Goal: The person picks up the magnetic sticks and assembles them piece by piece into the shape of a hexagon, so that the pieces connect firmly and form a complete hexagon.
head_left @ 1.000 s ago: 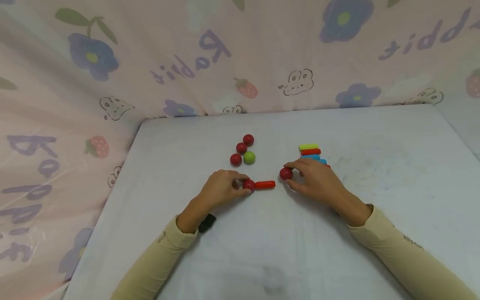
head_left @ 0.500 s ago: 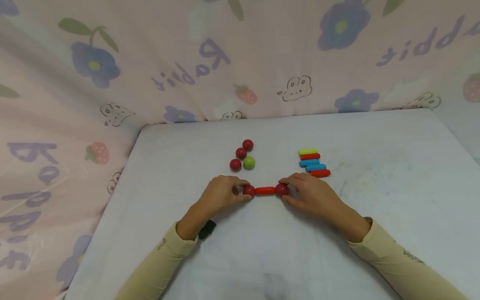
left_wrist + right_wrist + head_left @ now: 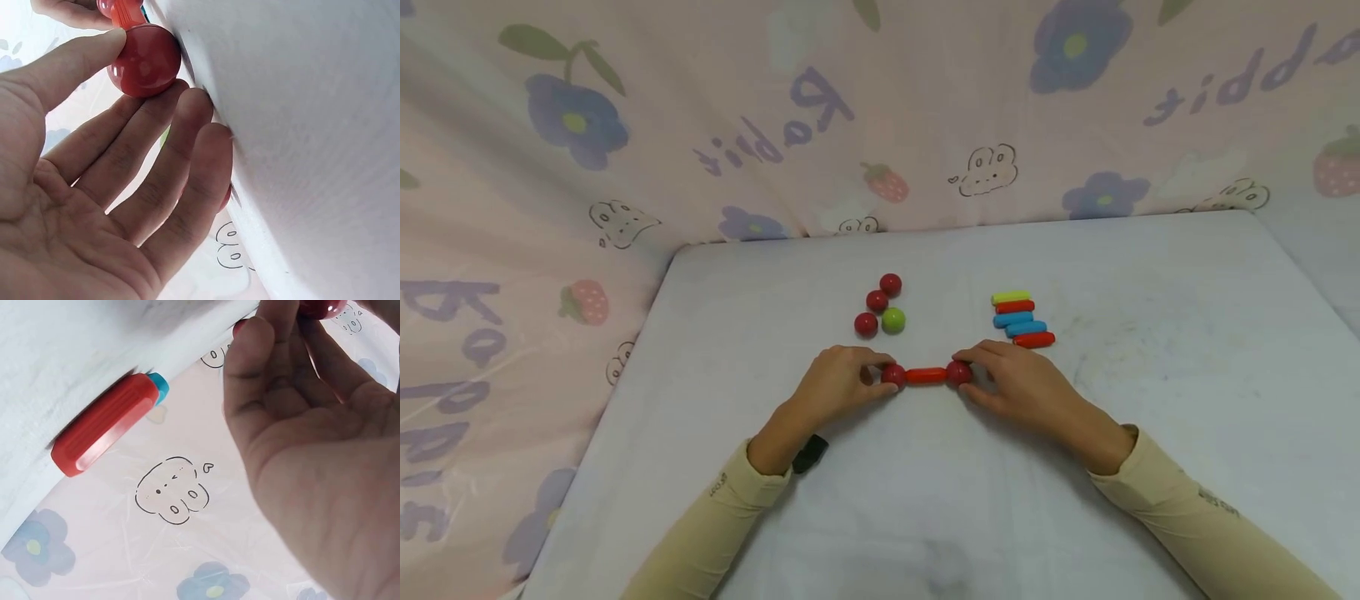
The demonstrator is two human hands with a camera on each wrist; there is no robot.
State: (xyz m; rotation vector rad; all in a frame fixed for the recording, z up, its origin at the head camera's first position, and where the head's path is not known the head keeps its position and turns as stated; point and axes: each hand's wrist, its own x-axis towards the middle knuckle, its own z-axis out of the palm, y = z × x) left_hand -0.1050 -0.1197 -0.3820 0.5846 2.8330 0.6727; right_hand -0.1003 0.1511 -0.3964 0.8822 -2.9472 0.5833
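Between the two hands a red ridged rod [image 3: 926, 377] lies level on the white table, with a red ball at each end. The left hand [image 3: 838, 385] pinches the left red ball [image 3: 147, 61] between thumb and fingers; the other fingers stretch along the tabletop. At the opposite end the right hand [image 3: 1021, 385] pinches the right red ball [image 3: 958, 373] with thumb and fingertips. Both balls touch the rod's ends, making a dumbbell shape. In the right wrist view that ball is partly cut off by the top edge.
Beyond the left hand sit several loose balls: red ones [image 3: 866, 325] and a green ball [image 3: 892, 320]. Behind the right hand lies a row of rods, yellow, blue and red [image 3: 1033, 340]. A dark object [image 3: 810, 454] shows beside the left wrist. A patterned curtain [image 3: 917, 100] borders the table.
The right hand has brought its red ball left and nearer the person, against the rod's free right end. The left hand keeps its pinch on the other ball. The view shifted slightly.
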